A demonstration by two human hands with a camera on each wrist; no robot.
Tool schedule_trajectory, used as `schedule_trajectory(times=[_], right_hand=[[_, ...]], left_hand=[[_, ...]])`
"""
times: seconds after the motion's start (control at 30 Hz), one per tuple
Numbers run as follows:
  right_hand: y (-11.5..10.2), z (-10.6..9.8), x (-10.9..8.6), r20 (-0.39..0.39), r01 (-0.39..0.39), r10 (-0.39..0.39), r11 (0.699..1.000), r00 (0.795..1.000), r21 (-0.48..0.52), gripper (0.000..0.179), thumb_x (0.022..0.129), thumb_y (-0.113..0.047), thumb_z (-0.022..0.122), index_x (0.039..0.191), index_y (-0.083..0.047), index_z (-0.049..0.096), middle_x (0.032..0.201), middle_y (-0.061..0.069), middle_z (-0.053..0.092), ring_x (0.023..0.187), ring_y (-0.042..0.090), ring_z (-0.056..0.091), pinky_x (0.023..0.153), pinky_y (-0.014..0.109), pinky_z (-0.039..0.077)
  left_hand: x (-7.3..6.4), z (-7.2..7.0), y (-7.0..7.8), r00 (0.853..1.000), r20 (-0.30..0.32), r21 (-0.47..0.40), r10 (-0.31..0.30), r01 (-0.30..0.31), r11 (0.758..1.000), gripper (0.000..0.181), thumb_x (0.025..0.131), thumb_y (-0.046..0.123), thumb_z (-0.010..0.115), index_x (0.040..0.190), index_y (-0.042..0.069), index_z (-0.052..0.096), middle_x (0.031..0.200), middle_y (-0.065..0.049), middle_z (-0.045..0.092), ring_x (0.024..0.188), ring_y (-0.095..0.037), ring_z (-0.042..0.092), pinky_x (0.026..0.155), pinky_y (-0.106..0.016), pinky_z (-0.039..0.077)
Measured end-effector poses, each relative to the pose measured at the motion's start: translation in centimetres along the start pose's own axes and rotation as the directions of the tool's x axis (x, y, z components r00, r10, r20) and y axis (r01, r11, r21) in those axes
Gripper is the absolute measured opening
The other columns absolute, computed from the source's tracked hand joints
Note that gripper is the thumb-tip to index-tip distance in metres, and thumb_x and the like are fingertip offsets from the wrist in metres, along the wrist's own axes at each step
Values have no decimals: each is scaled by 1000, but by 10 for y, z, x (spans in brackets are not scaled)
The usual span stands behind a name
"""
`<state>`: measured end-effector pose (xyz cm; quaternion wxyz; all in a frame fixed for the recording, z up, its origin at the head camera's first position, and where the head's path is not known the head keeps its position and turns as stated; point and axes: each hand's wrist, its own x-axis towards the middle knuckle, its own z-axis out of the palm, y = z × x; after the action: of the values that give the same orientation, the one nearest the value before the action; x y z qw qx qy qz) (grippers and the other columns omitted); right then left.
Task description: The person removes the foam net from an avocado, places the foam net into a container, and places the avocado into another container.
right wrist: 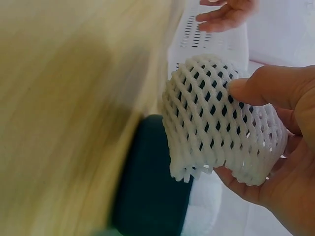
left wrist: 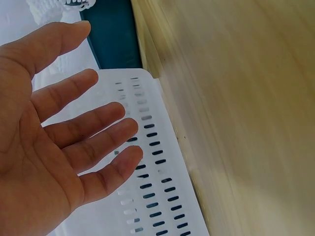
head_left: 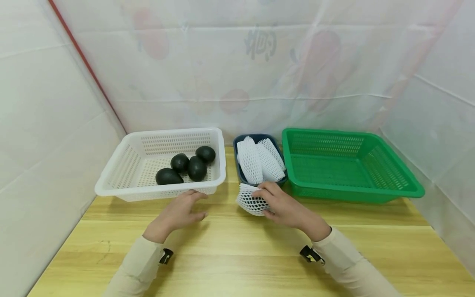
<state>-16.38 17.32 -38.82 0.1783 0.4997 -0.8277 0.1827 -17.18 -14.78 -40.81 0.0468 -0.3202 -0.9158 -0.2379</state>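
My right hand (head_left: 283, 206) grips a white foam net sleeve (head_left: 252, 201) just in front of the small dark blue box. Something dark, which looks like an avocado, shows through the sleeve's mesh (right wrist: 211, 108); its outline is mostly hidden. My left hand (head_left: 179, 214) is held before the white basket's near wall with loosely bent fingers, and its palm (left wrist: 39, 162) holds nothing. Several dark avocados (head_left: 197, 168) lie in the right part of the white basket (head_left: 128, 192). More foam net sleeves (head_left: 250, 161) are heaped in the dark blue box (head_left: 240, 138).
A green basket (head_left: 356, 192) stands to the right of the dark blue box. All three containers line the back of the wooden table (head_left: 230, 264). Pale sheeting (head_left: 237, 74) hangs behind the table and along both sides.
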Motion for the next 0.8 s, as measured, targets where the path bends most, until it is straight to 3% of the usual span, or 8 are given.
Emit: schedule_trajectory(times=[0.3, 0.5, 0.8], right_hand=[[4, 19, -7, 84, -96, 93, 994, 992, 41, 46, 68, 10, 69, 109, -4, 53, 112, 13, 42, 103, 25, 42, 80, 35, 44], [5, 22, -10, 77, -123, 119, 991, 990, 56, 45, 68, 10, 68, 108, -6, 54, 115, 15, 43, 107, 28, 41, 80, 38, 45], [2, 10, -15, 120, -223, 216, 973, 969, 51, 50, 69, 4, 71, 114, -8, 53, 125, 20, 43, 116, 33, 39, 88, 45, 42]], left_hand=[[-4, 3, -7, 1000, -13, -3, 1, -1, 1000, 43, 77, 19, 75, 114, 1, 62, 108, -10, 61, 101, -29, 55, 85, -43, 45], [-4, 4, -6, 1000, 0, 14, -3, 3, 1000, 44, 77, 20, 75, 114, 2, 62, 109, -9, 61, 102, -28, 56, 85, -43, 45], [-1, 0, 13, 1000, 6, 9, -1, 1, 1000, 48, 76, 23, 75, 117, 2, 61, 111, -9, 59, 100, -26, 56, 83, -41, 47]])
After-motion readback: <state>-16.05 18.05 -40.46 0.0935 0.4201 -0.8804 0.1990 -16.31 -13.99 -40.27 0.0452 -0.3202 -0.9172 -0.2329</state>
